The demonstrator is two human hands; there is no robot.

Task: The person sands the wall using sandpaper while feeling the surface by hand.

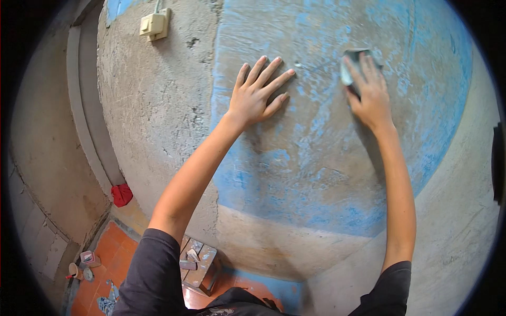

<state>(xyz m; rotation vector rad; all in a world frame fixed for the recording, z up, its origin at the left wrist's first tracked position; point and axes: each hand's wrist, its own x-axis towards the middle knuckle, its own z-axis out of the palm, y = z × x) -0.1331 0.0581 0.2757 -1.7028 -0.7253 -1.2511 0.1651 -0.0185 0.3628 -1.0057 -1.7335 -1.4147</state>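
Fingers spread, my left hand (255, 93) rests on the wall (300, 158), whose blue paint is patchy and worn down to grey-brown plaster. It holds nothing. To its right, my right hand (369, 93) presses a folded grey-green sheet (347, 73), probably sandpaper, against the same painted area. The thumb lies along the sheet's lower left side, and the fingers lie over its face. The sheet and fingertips are slightly blurred. A small pale spot (297, 64) on the wall lies between the two hands.
A cream light switch (152, 24) is fixed on the rough bare plaster, upper left. Below stands a wooden stool (203, 272) bearing a block (188, 265) and a scraper-like piece (193, 254). Small containers (90, 258), a patterned cloth (107, 302) and a red cloth bundle (121, 195) lie lower left.
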